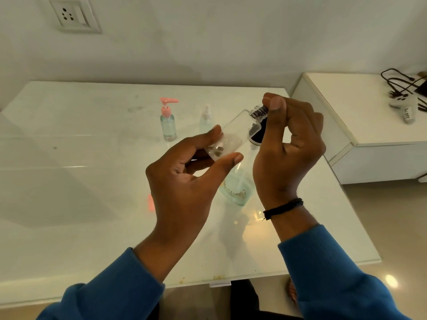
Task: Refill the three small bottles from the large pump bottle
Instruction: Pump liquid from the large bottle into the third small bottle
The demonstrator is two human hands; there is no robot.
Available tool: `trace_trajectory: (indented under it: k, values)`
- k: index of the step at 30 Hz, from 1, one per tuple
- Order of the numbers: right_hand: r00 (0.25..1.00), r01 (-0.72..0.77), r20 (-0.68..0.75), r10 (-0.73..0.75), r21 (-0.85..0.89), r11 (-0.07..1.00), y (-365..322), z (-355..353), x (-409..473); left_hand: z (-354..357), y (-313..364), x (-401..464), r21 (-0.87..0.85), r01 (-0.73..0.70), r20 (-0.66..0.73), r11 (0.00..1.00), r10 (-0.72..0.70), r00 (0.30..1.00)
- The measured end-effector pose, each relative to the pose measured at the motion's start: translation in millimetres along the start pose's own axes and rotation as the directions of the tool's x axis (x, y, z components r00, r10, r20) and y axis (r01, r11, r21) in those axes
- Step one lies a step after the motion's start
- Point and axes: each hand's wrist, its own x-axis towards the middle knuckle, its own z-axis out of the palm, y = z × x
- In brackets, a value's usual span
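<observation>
Small clear bottle (pixel 233 135) sits mid-frame, tilted with its neck up and to the right, held above the table (pixel 69 181) by both hands. Left hand (pixel 184 181) pinches its lower body between thumb and curled fingers. Right hand (pixel 291 144) has thumb and forefinger closed on the bottle's threaded neck (pixel 260 111); whether a cap lies under those fingers cannot be told. A dark part (pixel 257 135) shows just below the neck, beside the right palm; what it is cannot be told.

Under the hands, on the table, stands a larger clear bottle (pixel 235 190) with pale bluish liquid and dark specks low inside it, its top hidden by the hands. Further back, left of centre, stands a pink pump bottle (pixel 168 121), and just right of it a small spray bottle (pixel 206 121) with a clear cap.

Both sleeves are blue, and a black band (pixel 283 207) circles the right wrist. At upper left, a wall socket (pixel 71 15); at far right, black cables (pixel 402 84) lie on a white cabinet (pixel 346 125).
</observation>
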Motion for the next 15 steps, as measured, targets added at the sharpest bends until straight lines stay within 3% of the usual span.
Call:
trace_trajectory:
  k: [15]
  values:
    - [1.0, -0.003, -0.021, 0.003, 0.025, 1.0, -4.4, 3.0, 0.7, -2.2, -2.8, 1.4, -0.008, -0.031, -0.009, 0.999, 0.031, 0.999]
